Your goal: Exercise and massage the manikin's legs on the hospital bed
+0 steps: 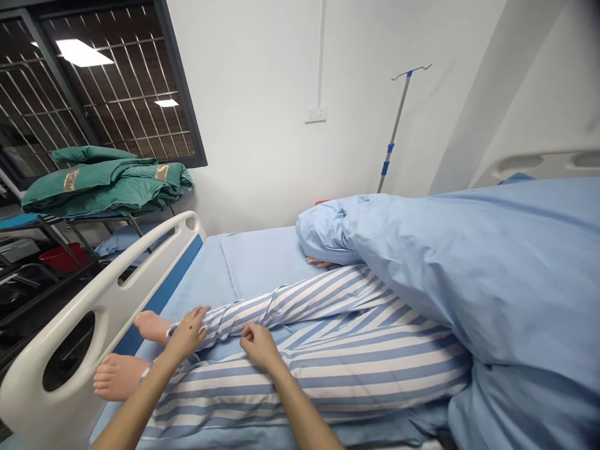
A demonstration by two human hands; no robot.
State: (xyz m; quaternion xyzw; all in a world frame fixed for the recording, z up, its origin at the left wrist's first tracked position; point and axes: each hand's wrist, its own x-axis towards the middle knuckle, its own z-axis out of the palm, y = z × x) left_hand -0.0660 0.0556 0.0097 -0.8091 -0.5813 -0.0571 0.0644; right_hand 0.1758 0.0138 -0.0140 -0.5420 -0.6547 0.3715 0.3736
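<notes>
A figure that looks like a patient manikin lies on the bed, in blue-and-white striped trousers point(337, 356). Its bare feet point(117, 376) are at the footboard end. My left hand point(190, 331) rests by the far leg's ankle, fingers stretched out over the trouser cuff. Closer to the middle of the shins, my right hand point(260, 345) is closed with curled fingers, above the gap between the legs. Whatever it may hold is hidden. A light-blue quilt point(445, 262) covers the upper body, and a bit of the manikin's hand point(319, 262) shows under its edge.
The white footboard point(105, 306) borders the bed on the left. Beyond it, folded green bedding point(107, 184) lies on a rack, with a red basin point(63, 256) below. An IV pole point(397, 125) stands by the wall. The pale-blue sheet point(262, 259) shows beside the legs.
</notes>
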